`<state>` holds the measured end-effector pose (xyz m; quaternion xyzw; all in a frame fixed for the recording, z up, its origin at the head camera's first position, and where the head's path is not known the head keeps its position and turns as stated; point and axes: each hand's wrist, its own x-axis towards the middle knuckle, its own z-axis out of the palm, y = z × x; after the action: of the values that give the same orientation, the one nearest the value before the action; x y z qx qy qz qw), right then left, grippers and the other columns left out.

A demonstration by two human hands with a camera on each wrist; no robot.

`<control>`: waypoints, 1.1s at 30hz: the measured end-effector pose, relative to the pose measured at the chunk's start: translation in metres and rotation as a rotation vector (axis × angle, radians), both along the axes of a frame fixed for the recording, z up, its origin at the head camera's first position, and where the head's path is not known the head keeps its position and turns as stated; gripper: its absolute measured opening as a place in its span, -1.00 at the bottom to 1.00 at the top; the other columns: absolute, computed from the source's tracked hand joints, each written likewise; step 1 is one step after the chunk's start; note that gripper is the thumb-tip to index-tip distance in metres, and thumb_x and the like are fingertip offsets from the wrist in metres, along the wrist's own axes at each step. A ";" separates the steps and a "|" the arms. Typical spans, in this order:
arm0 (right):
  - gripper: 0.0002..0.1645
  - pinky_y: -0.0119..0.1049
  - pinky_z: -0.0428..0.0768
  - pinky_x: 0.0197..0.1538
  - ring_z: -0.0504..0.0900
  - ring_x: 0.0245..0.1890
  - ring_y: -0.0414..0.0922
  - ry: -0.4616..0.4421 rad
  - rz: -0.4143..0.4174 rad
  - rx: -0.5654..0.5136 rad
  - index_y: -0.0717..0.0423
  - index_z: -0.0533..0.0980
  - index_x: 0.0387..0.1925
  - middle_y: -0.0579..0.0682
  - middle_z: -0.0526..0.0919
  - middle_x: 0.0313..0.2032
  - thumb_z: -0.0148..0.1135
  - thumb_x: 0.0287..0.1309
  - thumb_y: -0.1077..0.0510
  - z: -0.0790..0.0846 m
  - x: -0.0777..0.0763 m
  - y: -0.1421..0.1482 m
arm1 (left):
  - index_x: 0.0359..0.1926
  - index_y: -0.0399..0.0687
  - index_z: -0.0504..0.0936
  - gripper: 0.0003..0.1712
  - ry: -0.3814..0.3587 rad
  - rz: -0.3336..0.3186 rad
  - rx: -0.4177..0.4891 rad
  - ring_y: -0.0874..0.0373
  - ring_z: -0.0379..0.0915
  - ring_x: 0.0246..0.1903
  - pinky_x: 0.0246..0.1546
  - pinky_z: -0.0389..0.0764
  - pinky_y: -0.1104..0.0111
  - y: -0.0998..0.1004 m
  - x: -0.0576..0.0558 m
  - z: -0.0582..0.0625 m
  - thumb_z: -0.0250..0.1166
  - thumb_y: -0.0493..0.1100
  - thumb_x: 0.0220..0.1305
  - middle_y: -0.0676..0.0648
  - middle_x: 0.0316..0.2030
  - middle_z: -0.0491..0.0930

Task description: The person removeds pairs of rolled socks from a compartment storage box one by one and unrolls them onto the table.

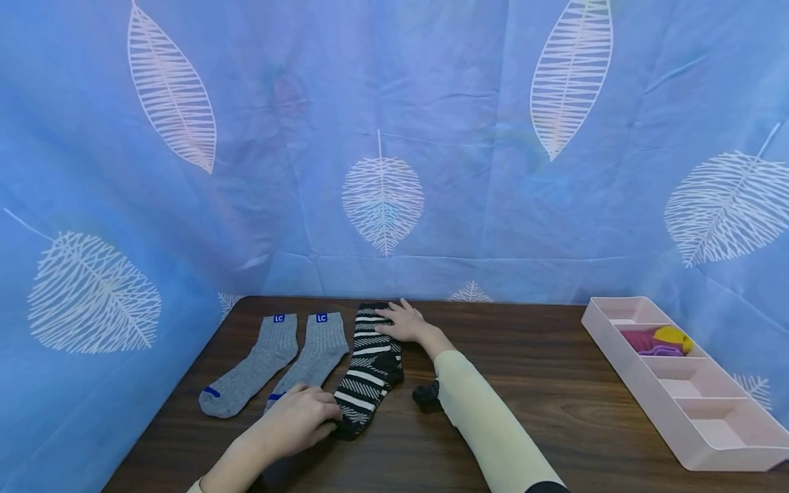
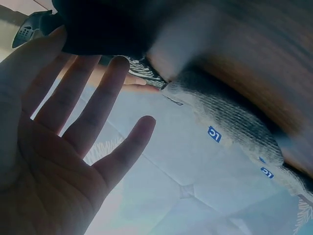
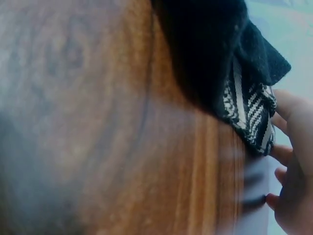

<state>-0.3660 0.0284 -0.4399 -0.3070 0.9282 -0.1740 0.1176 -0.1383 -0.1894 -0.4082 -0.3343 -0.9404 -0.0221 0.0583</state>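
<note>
A black-and-white striped sock (image 1: 366, 376) lies flat on the table, cuff toward the back; whether a second one lies under it I cannot tell. My left hand (image 1: 302, 419) is at its toe end, fingertips touching the dark edge. In the left wrist view the fingers (image 2: 88, 117) look extended and spread. At the cuff, my right hand (image 1: 403, 322) rests with spread fingers on the fabric. The right wrist view shows the striped knit (image 3: 252, 115) beside the right fingertips. Two grey socks (image 1: 249, 376) with blue LC labels lie to the left, one partly hidden by my left hand.
A pale pink divided box (image 1: 641, 383) stands at the right; one compartment holds purple and yellow fabric items (image 1: 659, 340). Below my right forearm is a small black object (image 1: 427, 396). A blue leaf-patterned curtain (image 1: 468, 205) hangs behind the dark wooden table (image 1: 530, 411).
</note>
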 end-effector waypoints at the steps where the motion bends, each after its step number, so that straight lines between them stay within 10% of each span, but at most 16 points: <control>1: -0.34 0.30 -0.04 0.44 -0.20 0.54 0.23 0.000 0.004 -0.003 -0.17 0.18 0.47 0.12 0.05 0.52 -0.09 0.43 -0.20 0.000 -0.001 0.000 | -0.29 0.22 0.72 -0.91 -0.003 0.000 0.001 0.30 0.58 -0.21 -0.11 0.57 0.09 0.000 0.000 0.000 0.42 -0.08 0.15 0.24 -0.30 0.66; 18: -0.26 0.19 -0.05 0.49 -0.16 0.57 0.01 0.354 0.097 0.138 -0.07 0.15 0.49 -0.07 0.00 0.54 -0.07 0.41 -0.26 0.005 0.003 -0.004 | -0.29 0.21 0.71 -0.93 0.073 0.008 0.010 0.30 0.59 -0.22 -0.08 0.59 0.12 -0.001 -0.001 0.001 0.40 -0.04 0.17 0.24 -0.32 0.66; 33: -0.20 0.12 -0.13 0.53 -0.23 0.57 -0.03 0.655 0.136 0.286 -0.10 0.04 0.52 -0.06 -0.09 0.56 -0.11 0.40 -0.31 0.037 0.008 0.018 | -0.34 0.18 0.71 -0.88 0.329 -0.080 0.099 0.28 0.57 -0.21 -0.05 0.56 0.21 0.002 0.003 0.009 0.47 -0.09 0.07 0.22 -0.34 0.66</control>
<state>-0.3581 0.0463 -0.4030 -0.3881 0.9090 0.0733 -0.1329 -0.1352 -0.1879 -0.3991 -0.3672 -0.9019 -0.0156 0.2270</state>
